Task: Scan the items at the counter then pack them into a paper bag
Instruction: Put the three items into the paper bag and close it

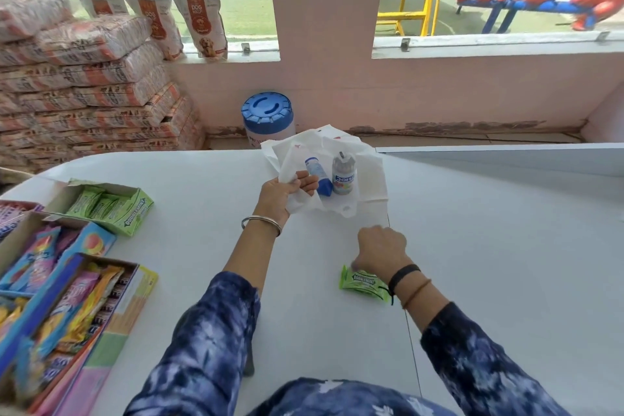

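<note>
A white bag (366,176) lies crumpled at the far middle of the grey counter (506,246). On it lie a blue-capped tube (318,176) and a small white bottle (343,176). My left hand (282,194) grips the bag's left edge, right beside the tube. A green Doublemint gum pack (363,284) lies flat on the counter nearer to me. My right hand (381,248) is lowered onto the pack's far end, fingers curled down; whether they grip it is hidden.
Open display boxes stand at the left: a green Doublemint box (111,206) and boxes of colourful candy (60,297). A blue-lidded jar (267,118) sits behind the counter. Stacked sacks (84,94) and dog food pouches (199,17) fill the back left.
</note>
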`<action>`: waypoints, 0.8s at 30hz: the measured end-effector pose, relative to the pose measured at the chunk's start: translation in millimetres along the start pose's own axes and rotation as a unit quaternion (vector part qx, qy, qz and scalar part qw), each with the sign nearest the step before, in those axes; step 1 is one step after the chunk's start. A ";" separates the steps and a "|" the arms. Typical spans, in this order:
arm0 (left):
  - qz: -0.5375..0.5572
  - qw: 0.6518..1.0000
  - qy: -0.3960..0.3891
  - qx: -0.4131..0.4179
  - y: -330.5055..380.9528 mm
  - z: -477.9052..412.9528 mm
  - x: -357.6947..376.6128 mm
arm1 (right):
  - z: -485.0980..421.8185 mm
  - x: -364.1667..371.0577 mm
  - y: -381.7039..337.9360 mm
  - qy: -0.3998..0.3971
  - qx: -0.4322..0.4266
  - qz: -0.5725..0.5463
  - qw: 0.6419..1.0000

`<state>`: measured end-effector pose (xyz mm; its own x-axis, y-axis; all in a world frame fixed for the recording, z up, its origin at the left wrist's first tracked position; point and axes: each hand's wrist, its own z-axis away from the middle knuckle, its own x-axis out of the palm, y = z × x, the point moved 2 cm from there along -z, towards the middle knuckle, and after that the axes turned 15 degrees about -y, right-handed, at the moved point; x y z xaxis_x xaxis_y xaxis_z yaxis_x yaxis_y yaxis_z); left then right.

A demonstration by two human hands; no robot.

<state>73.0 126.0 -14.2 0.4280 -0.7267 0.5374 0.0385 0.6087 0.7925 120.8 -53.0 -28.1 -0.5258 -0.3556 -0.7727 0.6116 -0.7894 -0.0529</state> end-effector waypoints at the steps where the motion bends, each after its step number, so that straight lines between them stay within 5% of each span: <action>1: 0.008 1.000 -0.001 -0.002 -2.0 1.0 1.8 | 6.6 12.9 6.4 -0.069 0.027 0.030 0.997; 5: 0.027 1.000 -0.006 0.001 -6.4 2.8 7.5 | 8.7 40.6 13.6 -0.100 0.028 0.082 0.991; 8: 0.025 1.000 0.000 0.002 -7.8 4.8 8.7 | 16.0 21.5 15.2 -0.070 -0.010 -0.040 0.997; 13: 0.015 0.999 0.027 0.008 -5.8 8.8 10.7 | 23.7 -38.5 6.9 0.194 -0.054 -0.312 0.929; 22: 0.013 0.998 0.052 0.019 -5.4 11.1 11.0 | -53.7 -48.8 -63.3 0.169 -0.084 -0.259 0.947; 24: 0.014 0.999 0.046 0.012 -3.5 11.3 11.6 | -46.9 -47.4 -62.0 0.224 -0.110 -0.257 0.934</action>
<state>67.6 111.8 -7.5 0.5106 -0.6762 0.5311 0.0042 0.6196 0.7849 135.5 36.2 -17.9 -0.5124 0.3258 -0.7946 0.4795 -0.6590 -0.5795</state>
